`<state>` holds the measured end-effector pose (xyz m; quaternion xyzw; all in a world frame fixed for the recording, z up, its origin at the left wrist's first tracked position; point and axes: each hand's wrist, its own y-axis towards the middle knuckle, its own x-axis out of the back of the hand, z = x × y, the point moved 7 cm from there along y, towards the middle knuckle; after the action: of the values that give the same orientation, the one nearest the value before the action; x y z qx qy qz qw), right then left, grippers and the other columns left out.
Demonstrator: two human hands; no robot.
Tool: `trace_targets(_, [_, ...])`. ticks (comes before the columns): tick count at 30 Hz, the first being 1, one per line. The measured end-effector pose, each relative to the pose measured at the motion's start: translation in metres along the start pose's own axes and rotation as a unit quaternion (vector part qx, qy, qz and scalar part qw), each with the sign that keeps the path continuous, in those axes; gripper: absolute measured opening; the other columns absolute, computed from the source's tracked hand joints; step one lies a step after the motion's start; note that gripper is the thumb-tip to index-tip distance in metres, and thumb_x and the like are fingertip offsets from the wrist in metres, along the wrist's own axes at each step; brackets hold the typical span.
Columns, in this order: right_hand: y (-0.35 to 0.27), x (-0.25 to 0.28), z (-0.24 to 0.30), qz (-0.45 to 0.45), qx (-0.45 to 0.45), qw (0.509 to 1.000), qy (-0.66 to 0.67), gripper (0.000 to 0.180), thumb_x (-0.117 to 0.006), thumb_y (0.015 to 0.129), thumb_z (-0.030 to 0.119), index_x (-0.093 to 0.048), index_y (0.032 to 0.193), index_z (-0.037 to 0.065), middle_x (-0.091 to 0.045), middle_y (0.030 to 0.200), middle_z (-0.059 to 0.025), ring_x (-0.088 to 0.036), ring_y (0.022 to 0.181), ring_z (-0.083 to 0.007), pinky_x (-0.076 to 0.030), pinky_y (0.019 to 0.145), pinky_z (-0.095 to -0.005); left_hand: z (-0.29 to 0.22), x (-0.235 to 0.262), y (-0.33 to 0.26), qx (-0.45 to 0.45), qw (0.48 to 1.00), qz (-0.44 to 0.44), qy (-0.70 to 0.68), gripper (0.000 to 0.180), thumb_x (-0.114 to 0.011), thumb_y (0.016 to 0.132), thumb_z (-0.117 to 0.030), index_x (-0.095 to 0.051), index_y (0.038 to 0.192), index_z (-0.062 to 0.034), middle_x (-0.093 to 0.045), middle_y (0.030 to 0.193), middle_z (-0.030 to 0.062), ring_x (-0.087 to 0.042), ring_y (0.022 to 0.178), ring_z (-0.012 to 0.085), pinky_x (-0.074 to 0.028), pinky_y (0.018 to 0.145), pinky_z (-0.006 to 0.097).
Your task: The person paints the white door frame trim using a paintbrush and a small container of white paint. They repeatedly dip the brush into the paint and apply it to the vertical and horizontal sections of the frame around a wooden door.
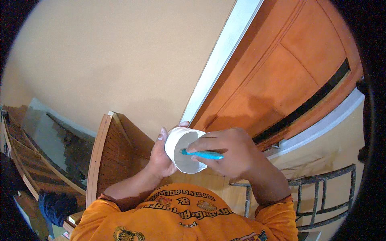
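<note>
Left hand point(161, 158): wrapped around white cup point(183, 149), mouth facing right;
Right hand point(229, 150): pinching blue pen point(203, 154), tip inside cup;
Behind: orange door point(281, 76)

Head view: the left hand point(161, 158) cups a white round cup point(183, 150) from behind while the right hand point(229, 150) presses a blue pen point(203, 154) against its flat face, above an orange shirt point(185, 217), with a wooden door point(289, 76) behind.
</note>
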<state>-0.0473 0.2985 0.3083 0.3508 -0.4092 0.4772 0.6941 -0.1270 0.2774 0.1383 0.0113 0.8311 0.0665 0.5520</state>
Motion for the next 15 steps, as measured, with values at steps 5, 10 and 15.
trace_targets(5, [-0.011,0.026,-0.028,-0.059,-0.004,0.99,0.126,0.017,-0.072,0.084,0.02,-0.072,0.097,0.009,-0.072,0.091,-0.0098,-0.07,0.083,-0.0249,-0.055,0.073,-0.0344,0.011,-0.004,0.011,-0.009,1.0,-0.028,-0.007,0.077,-0.031,0.092,-0.072,-0.041,0.14,-0.0127,-0.052,0.136,0.0195,-0.054,0.123,0.0353,-0.047,0.101,0.05])
trace_targets(10, [-0.019,0.038,-0.073,-0.128,-0.084,0.943,0.296,0.015,-0.071,0.087,0.013,-0.069,0.097,0.002,-0.071,0.084,-0.0072,-0.067,0.079,-0.0179,-0.053,0.071,-0.0308,0.016,-0.01,0.02,-0.026,0.997,-0.06,-0.03,0.076,-0.027,0.095,-0.068,-0.039,0.142,-0.0083,-0.05,0.137,0.0177,-0.052,0.125,0.0341,-0.046,0.104,0.05])
trace_targets(15, [-0.025,0.029,-0.115,-0.204,-0.163,0.88,0.397,0.011,-0.069,0.089,0.011,-0.066,0.096,0.003,-0.065,0.077,-0.0025,-0.056,0.062,-0.0103,-0.047,0.057,-0.0274,0.023,-0.005,0.021,-0.037,0.989,-0.138,-0.039,0.076,-0.024,0.096,-0.067,-0.039,0.142,-0.0082,-0.049,0.14,0.0168,-0.052,0.125,0.0342,-0.047,0.103,0.05])
